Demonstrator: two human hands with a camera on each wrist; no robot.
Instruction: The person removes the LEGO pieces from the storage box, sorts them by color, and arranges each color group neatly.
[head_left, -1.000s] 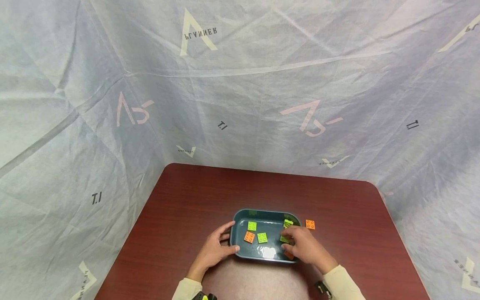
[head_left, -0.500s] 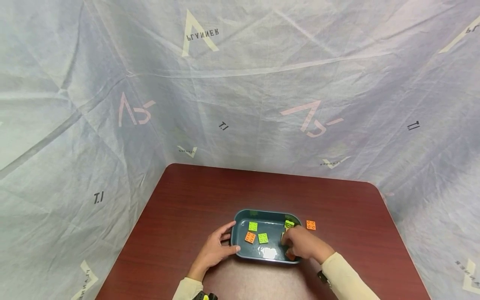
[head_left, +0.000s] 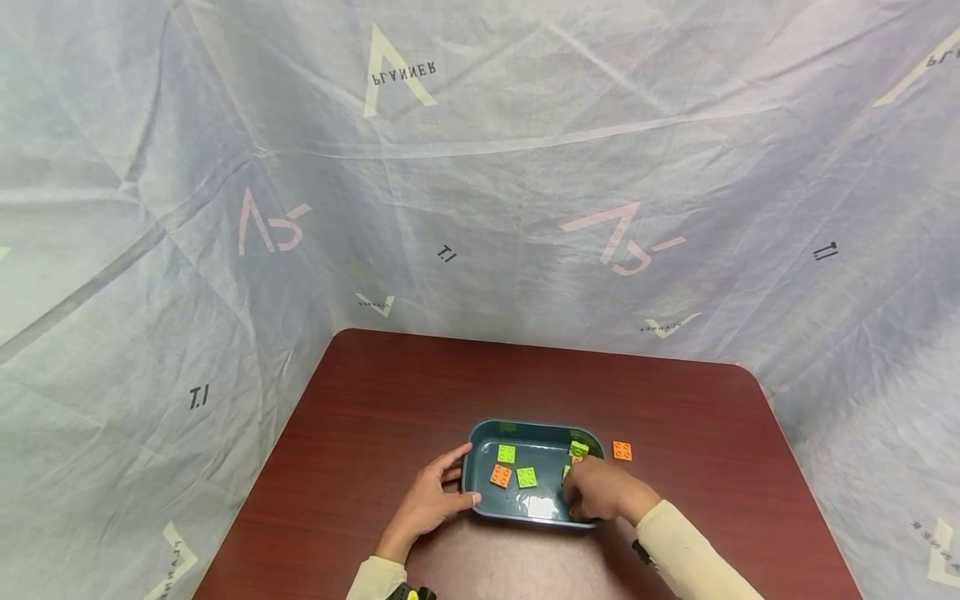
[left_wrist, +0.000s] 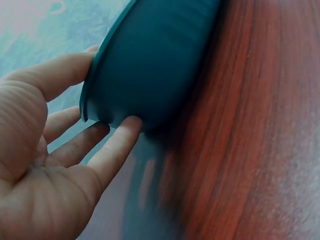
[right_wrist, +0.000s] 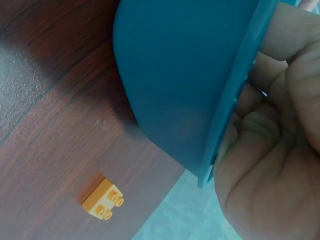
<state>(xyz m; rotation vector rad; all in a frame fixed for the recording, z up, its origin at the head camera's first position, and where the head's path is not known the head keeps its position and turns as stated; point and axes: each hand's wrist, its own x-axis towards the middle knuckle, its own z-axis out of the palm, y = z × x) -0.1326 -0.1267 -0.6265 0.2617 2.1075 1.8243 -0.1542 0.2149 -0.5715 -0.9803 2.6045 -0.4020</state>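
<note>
A dark teal tray (head_left: 517,518) sits on the table with several studded toy bricks inside. My left hand (head_left: 426,502) holds its left end, thumb at the near corner and fingers along the outer wall. In the left wrist view, fingertips (left_wrist: 131,123) touch that wall. My right hand (head_left: 603,490) reaches over the right end with curled fingers pointing down inside; the tray wall hides the fingertips in the right wrist view, so what they hold cannot be seen. Left of it lie a green brick (head_left: 506,453), an orange brick (head_left: 501,476) and another green brick (head_left: 527,477).
A loose orange brick (head_left: 622,451) lies on the table right of the tray. Another green brick (head_left: 578,448) stands in the tray's far right corner, beside the right hand. The red-brown table (head_left: 420,375) ends at grey-white hanging sheeting (head_left: 525,208).
My right hand has lowered its fingers deeper towards the tray's near right corner, covering an orange brick visible there earlier. My left hand stays on the tray's left end.
</note>
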